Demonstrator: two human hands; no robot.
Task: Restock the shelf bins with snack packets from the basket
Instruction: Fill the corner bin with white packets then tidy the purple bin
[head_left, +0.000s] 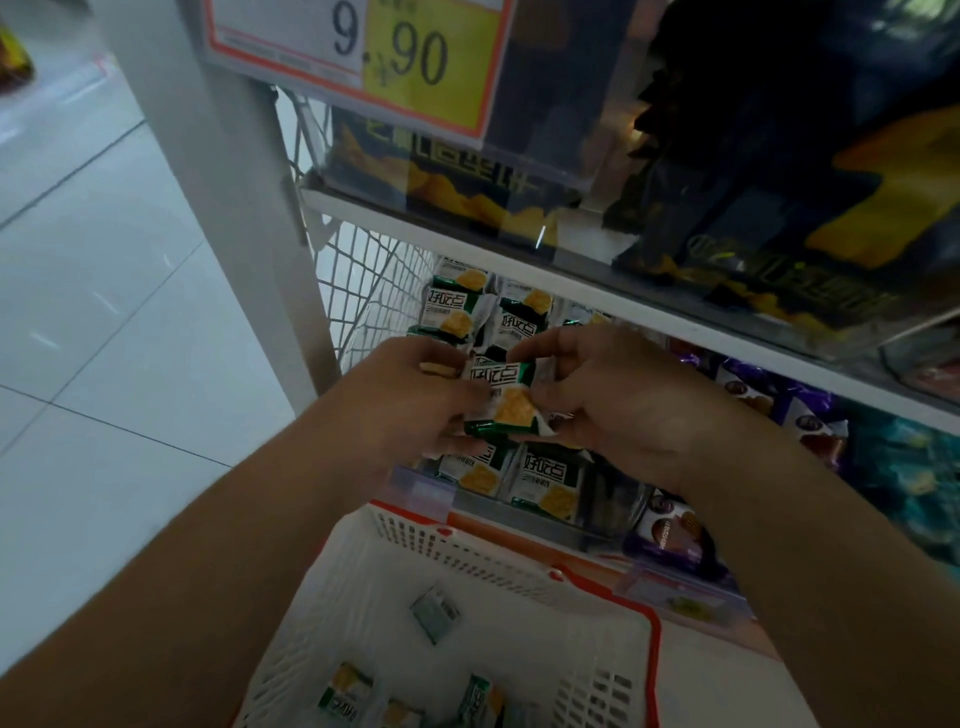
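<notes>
Both hands hold one green-and-white snack packet just above the shelf bin. My left hand pinches the packet's left edge, and my right hand grips its right edge. Several matching green packets lie in the bin under and behind the held one. Below my arms stands the white basket with a red rim. A few loose packets remain on its floor, along with a grey one.
Purple snack packets fill the bin to the right. The shelf above carries dark chip bags and a 9.90 price sign. A white shelf post and wire mesh stand left. Tiled floor lies further left.
</notes>
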